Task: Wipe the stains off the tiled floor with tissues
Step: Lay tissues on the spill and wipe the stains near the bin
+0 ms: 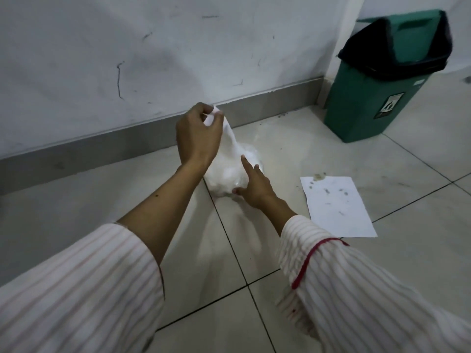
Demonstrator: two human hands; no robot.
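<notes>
Tissue, one thin soft white sheet (230, 138), rises from a clear plastic pack of tissues (229, 174) on the pale tiled floor (331, 250). My left hand (197, 138) pinches its top corner; it looks light and easily torn. My right hand (251, 186), fingers straight, steadies the pack.

— Where are the 2 arms?

— Both reach forward and down, forearms bare, striped sleeves pushed back toward the elbows. The right sleeve has a red band around its cuff.

— And the left hand (197, 135)?

— Raised above the right one, back of the hand to the camera, wrist bent, fingers curled in a pinching grip at the top; something white sits in that pinch.

— The right hand (253, 183)?

— Lower, near the floor. Index finger straight and pointing forward, thumb spread out to the left, the remaining fingers hidden behind the hand. It curls around nothing.
</notes>
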